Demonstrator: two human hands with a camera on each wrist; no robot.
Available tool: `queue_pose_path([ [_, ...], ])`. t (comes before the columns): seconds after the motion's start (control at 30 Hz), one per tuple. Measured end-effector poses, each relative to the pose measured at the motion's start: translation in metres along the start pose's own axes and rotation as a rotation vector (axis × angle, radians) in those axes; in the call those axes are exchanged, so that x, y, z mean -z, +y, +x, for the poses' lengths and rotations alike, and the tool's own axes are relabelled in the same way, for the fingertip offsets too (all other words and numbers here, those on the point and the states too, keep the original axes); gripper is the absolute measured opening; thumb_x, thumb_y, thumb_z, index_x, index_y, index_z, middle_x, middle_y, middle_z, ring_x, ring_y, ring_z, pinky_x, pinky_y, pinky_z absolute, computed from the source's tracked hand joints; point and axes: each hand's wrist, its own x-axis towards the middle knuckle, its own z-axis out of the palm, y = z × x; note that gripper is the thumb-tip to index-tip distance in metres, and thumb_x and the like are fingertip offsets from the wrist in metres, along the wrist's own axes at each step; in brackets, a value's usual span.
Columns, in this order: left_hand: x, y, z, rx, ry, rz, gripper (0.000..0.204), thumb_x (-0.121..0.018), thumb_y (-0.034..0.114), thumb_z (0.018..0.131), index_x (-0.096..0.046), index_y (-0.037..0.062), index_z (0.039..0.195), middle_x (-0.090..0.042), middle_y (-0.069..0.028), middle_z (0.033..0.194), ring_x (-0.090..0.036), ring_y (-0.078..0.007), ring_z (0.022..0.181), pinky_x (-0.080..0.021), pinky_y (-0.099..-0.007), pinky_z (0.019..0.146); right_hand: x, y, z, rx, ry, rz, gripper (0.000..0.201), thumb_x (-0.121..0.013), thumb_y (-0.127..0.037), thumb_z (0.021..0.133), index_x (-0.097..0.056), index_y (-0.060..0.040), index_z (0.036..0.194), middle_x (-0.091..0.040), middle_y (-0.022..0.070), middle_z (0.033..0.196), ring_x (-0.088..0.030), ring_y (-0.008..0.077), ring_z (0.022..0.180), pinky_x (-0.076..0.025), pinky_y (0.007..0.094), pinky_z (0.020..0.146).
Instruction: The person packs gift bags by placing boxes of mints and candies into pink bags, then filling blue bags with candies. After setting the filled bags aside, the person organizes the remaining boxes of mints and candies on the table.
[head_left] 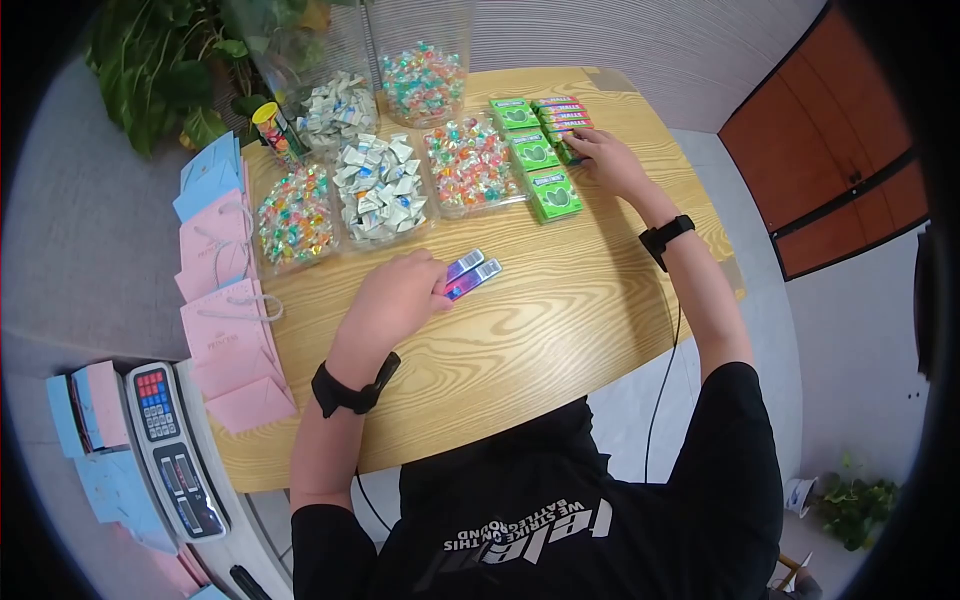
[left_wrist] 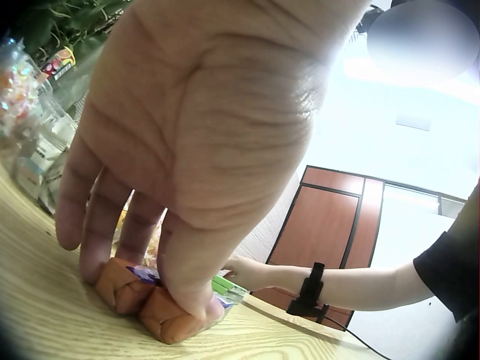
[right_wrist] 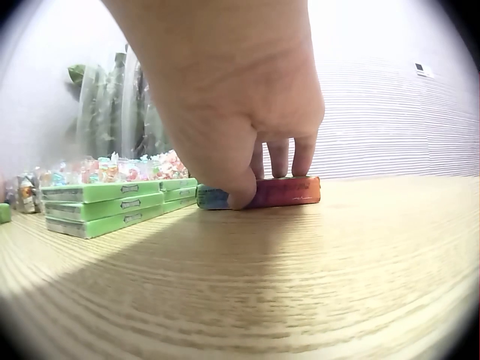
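My left hand (head_left: 395,300) pinches two small candy stick packs (head_left: 478,277) side by side on the table, purple-pink with barcodes at the far ends. In the left wrist view their folded orange ends (left_wrist: 171,313) lie on the wood, thumb on one side and fingers on the other. At the back right, my right hand (head_left: 612,162) grips a candy stick pack (right_wrist: 289,193), flat on the table, red-orange at one end and blue at the other. Just beyond it is a row of Halls stick packs (head_left: 563,112). Green gum packs (head_left: 555,195) stand in stacks to its left.
Clear trays of wrapped candies (head_left: 470,165), pale sachet-like sweets (head_left: 380,190) and colourful sweets (head_left: 297,218) line the back left, with tall clear tubs (head_left: 422,85) behind. Pink gift bags (head_left: 225,330) run along the left edge, beside a weighing scale (head_left: 180,450). Cables hang from both wristbands.
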Motion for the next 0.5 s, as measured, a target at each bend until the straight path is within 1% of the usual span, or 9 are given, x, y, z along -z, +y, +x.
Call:
queue_pose_path([
  [0.17,0.0,0.001,0.0,0.011,-0.009,-0.002,0.022,-0.073,0.018,0.074,-0.055,0.0064,0.077,-0.057,-0.0081,0.084,-0.057,-0.0287,0.084,-0.044,-0.0394,0.072,0.001,0.0,-0.003,-0.035,0.032,0.059,0.05,-0.066,-0.006,0.08,-0.057,-0.0148,0.128,-0.054,0.0075,0.131,-0.052,0.0276,0.118,-0.046,0.0375,0.096],
  [0.23,0.001,0.002,0.001,0.018,-0.014,-0.002,0.022,-0.074,0.018,0.074,-0.055,0.0062,0.076,-0.057,-0.0082,0.084,-0.057,-0.0288,0.084,-0.044,-0.0393,0.072,0.005,-0.003,-0.003,-0.009,0.077,0.088,0.047,-0.066,-0.006,0.079,-0.059,-0.013,0.125,-0.057,0.0072,0.125,-0.053,0.0274,0.115,-0.047,0.0374,0.095],
  [0.33,0.0,0.001,0.001,0.016,-0.013,-0.004,0.021,-0.074,0.017,0.074,-0.055,0.006,0.076,-0.057,-0.0083,0.084,-0.057,-0.0288,0.084,-0.044,-0.0393,0.071,0.008,-0.008,-0.005,-0.061,0.031,0.145,0.046,-0.065,-0.003,0.079,-0.06,-0.012,0.123,-0.056,0.0087,0.125,-0.052,0.0279,0.117,-0.046,0.0373,0.097],
  [0.5,0.0,0.0,0.001,0.007,-0.008,-0.002,0.021,-0.073,0.017,0.074,-0.056,0.0062,0.076,-0.057,-0.0083,0.084,-0.057,-0.0288,0.084,-0.044,-0.0393,0.071,0.009,-0.012,-0.006,-0.034,0.063,0.122,0.038,-0.065,-0.004,0.08,-0.063,-0.0107,0.118,-0.059,0.0083,0.119,-0.054,0.0275,0.113,-0.047,0.0373,0.095],
])
